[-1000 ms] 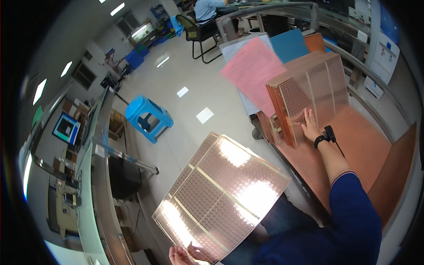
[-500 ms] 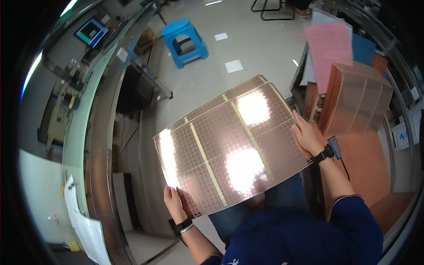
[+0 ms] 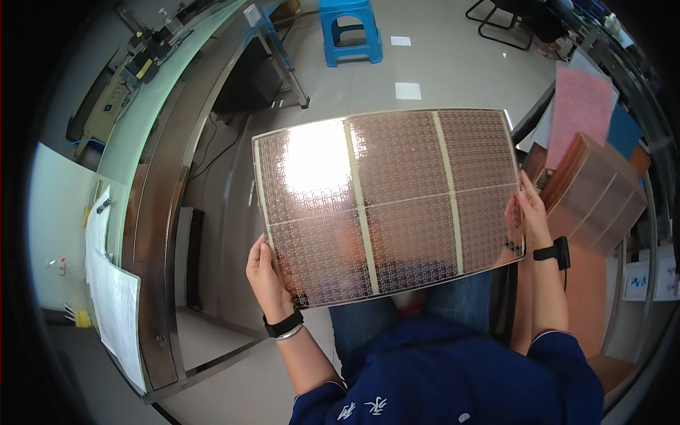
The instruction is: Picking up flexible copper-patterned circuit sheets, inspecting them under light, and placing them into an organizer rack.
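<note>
Bench (image 3: 123, 170) off beyond the left fingers (image 3: 265, 256), stack (image 3: 598, 190) past the right fingers (image 3: 527, 187); both grip the panel (image 3: 405, 225) between them by opposite edges, and even, rim-only pressure should spare that shiny face.

The cart's tan bed (image 3: 588, 283) carries a stack of copper-coloured panels (image 3: 598, 188), and the pale floor (image 3: 361, 88) bears a blue stool (image 3: 347, 10).

panel (image 3: 404, 170): metallic, glossy (almost mirror-like) | stool (image 3: 346, 10): smooth plastic | shirt (image 3: 453, 368): cloth
</note>
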Available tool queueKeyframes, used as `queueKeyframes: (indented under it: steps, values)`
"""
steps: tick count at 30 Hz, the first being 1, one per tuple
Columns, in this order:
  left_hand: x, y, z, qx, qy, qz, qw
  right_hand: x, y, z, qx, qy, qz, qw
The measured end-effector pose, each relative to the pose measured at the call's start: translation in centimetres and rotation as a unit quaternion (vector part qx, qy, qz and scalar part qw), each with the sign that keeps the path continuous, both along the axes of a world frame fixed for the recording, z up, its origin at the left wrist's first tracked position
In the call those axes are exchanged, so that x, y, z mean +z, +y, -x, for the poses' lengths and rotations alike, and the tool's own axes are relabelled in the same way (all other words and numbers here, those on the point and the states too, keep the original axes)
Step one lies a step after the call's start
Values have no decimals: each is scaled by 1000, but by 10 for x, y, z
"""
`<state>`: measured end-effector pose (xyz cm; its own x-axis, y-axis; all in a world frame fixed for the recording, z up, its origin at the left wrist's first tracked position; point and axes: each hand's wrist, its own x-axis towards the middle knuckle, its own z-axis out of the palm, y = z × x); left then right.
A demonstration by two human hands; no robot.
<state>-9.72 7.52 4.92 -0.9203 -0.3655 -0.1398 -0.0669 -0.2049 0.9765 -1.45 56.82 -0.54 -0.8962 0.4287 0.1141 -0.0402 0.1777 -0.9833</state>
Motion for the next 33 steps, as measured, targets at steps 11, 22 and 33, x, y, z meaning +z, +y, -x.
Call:
queueKeyframes:
  steps: [11, 22, 33]
  values:
    - [35, 2, 0, -78, 167, -121, 975, 101, 47, -24, -49, 188, 130, 972]
    - [49, 48, 4, -122, 107, -227, 960, 107, -25, 1, -32, 150, 413, 898]
    - [-15, 44, -12, -245, 113, -382, 884, 74, -10, -31, 68, 2, 426, 902]
